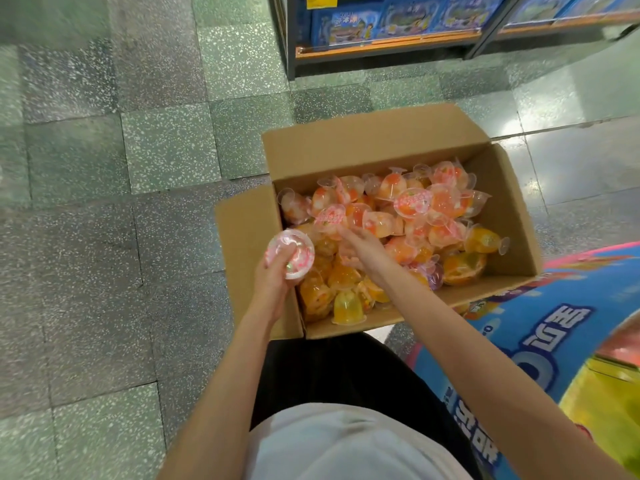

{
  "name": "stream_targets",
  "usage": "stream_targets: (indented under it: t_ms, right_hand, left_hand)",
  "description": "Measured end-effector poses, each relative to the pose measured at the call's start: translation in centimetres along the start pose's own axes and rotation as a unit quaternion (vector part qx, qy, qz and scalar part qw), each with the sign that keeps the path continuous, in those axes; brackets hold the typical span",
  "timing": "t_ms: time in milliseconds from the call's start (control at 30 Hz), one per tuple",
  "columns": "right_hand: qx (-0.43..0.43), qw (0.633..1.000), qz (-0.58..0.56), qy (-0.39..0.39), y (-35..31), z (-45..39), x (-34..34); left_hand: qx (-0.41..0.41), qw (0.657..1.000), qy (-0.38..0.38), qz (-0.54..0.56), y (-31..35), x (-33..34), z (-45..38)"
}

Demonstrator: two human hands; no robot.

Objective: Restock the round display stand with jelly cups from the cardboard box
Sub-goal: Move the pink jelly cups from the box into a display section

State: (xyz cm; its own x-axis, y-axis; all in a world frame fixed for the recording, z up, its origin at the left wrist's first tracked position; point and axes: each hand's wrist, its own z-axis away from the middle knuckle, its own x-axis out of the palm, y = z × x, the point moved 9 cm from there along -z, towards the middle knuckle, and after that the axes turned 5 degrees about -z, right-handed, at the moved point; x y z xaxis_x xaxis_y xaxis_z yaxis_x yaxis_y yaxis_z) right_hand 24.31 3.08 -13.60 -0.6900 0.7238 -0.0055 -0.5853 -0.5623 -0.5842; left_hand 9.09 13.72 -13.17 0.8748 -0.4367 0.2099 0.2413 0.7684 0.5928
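**One cup in hand, the other hand digging for the next**

Start at the left hand: its grip is wrapped round a pink jelly cup, fingers curled up the side, foil lid tipped toward us, held just over the near-left corner of the cardboard box. That hold looks secure, and I'd keep it gentle, since these thin plastic cups probably dent if squeezed.

Now the right hand. It's down among the cups, fingers stretched toward a pink-lidded cup near the left side of the heap. Is it grasping anything? I can't tell; the fingertips are lost among the cups and the frame is soft there.

The box sits open on the terrazzo floor, flaps out, well filled: the pink cups piled toward the far end, orange and yellow cups toward the near end. Lots left to shift.

The round display stand, if that bright blue printed curve at the right is it, stands just beside the box, so the carry is short. My tip: take cups off the top of the heap rather than burrowing, pick by the rim, and gather a few of one colour before turning right. A shelf of blue boxes stands beyond.
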Motion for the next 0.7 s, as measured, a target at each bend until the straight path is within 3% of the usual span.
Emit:
stream_targets:
  t_ms: [133, 300, 533, 700]
  right_hand:
    - [0.001, 0.994, -0.017, 0.106, 0.0, -3.7, -0.9]
    - [0.037, 0.982, 0.016, 0.183, 0.5, -5.5, -1.4]
    - [0.034, 0.973, -0.205, 0.102, 2.1, -2.8, -1.3]
    - [0.015, 0.921, -0.386, 0.054, 3.4, 2.5, -3.6]
  left_hand:
    - [0.035, 0.998, 0.046, 0.008, 1.1, -1.4, -0.2]
    - [0.032, 0.998, 0.046, -0.004, 0.8, -1.4, -1.0]
    - [0.031, 0.999, 0.037, -0.011, 0.0, 0.7, -1.4]
    - [0.019, 0.998, -0.006, -0.053, -1.5, 4.3, -1.0]
